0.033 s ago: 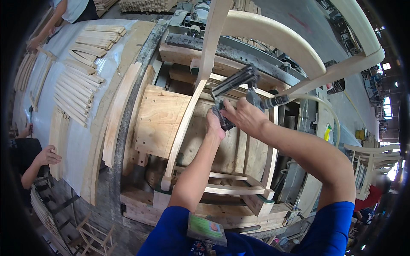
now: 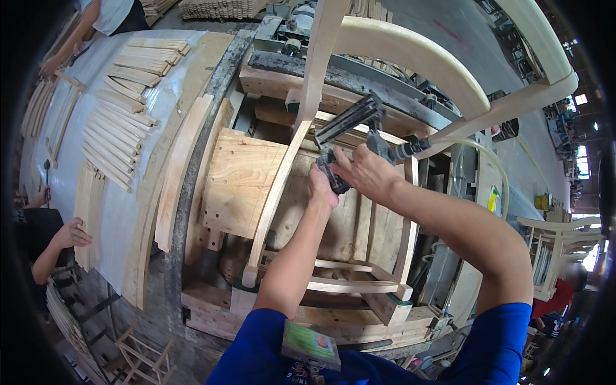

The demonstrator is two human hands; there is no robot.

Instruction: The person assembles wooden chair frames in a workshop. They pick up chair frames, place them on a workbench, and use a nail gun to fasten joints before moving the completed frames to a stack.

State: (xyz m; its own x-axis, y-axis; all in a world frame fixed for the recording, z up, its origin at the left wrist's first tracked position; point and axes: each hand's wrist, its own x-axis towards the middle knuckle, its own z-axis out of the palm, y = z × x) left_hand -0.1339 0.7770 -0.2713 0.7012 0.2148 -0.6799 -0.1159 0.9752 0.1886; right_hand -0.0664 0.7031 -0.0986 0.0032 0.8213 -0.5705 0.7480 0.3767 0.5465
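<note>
Both hands grip a dark air nail gun (image 2: 351,122) above a pale wooden chair frame (image 2: 276,199). My left hand (image 2: 322,186) is closed on its black lower end. My right hand (image 2: 368,172) is wrapped round the tool beside it, its fingers close to my left hand's. The long magazine points toward the upper right. From the fitting right of my right hand runs a pale air hose (image 2: 497,156). The chair lies in a heavy wooden clamping jig (image 2: 301,316), its curved back rail (image 2: 410,54) rising at the far right. My hands hide part of the gun.
At the left, a plastic-covered table (image 2: 119,212) holds several rows of wooden slats (image 2: 115,138). A co-worker's hand (image 2: 72,235) rests at slats on its near edge; another person (image 2: 96,22) stands at the far left. Curved wooden strip (image 2: 183,173) lies beside the jig. Finished-looking chair frames (image 2: 553,247) stand right.
The nail gun has tilted and shifted slightly up and to the left, its hose fitting along with it. Both hands keep their hold and have hardly moved.
</note>
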